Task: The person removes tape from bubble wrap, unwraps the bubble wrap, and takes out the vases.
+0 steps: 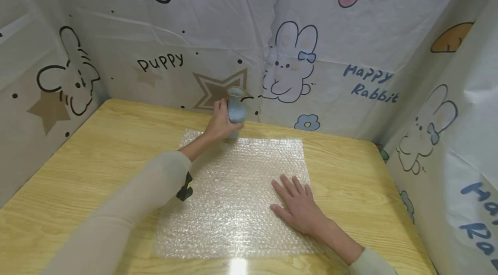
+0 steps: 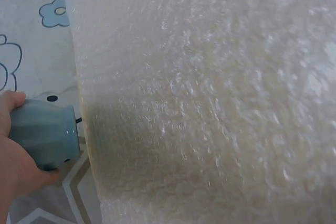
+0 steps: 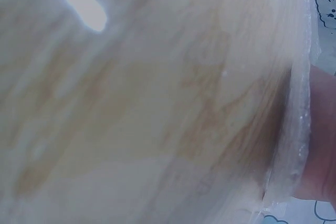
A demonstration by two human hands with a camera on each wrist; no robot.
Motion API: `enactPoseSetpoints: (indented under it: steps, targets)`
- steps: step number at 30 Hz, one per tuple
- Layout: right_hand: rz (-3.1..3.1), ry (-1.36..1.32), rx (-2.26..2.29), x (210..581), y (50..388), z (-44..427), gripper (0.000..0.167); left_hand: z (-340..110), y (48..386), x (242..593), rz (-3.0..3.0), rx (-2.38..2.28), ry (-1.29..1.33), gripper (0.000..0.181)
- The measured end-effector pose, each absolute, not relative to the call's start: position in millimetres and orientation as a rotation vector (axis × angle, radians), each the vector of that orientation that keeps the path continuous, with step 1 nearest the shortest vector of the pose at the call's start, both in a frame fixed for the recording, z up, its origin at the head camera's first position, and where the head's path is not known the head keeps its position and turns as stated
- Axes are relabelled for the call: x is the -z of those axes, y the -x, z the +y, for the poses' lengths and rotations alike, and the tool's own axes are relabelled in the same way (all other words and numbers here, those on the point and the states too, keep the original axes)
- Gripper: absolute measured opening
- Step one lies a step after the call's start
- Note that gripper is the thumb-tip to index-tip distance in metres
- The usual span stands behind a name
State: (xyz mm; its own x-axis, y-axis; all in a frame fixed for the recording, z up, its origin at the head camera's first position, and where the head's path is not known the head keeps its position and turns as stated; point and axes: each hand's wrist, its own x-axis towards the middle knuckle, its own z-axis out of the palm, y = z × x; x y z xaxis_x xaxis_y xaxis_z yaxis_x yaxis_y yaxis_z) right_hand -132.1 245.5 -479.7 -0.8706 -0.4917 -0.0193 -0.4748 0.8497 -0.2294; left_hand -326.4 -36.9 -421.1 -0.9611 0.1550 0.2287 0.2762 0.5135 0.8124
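Note:
My left hand (image 1: 223, 123) grips a light blue vase (image 1: 236, 113) at the far edge of the bubble wrap (image 1: 237, 188). The vase has a rounded body and a flared rim. In the left wrist view, the fingers and thumb curl round the faceted, glossy vase (image 2: 44, 132), whose end points toward the sheet. Fingers spread, my right hand (image 1: 299, 208) rests on the right side of the bubble wrap. Only part of the right hand (image 3: 321, 135) shows in the right wrist view, behind the sheet's edge.
A wooden table (image 1: 350, 180) lies under the sheet. Cloth with cartoon prints (image 1: 218, 28) stands along the back and both sides. A black strap piece (image 1: 185, 187) is at my left wrist. Light glares off the table's near edge.

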Motion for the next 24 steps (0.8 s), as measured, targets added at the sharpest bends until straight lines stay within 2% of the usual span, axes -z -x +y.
enactPoseSetpoints:
  steps: [24]
  targets:
    - [2.935, 0.751, 0.336, 483.2, 133.6, 247.2, 0.070, -33.4, 339.5, 436.4, -2.682, 1.405, 0.276, 0.095]
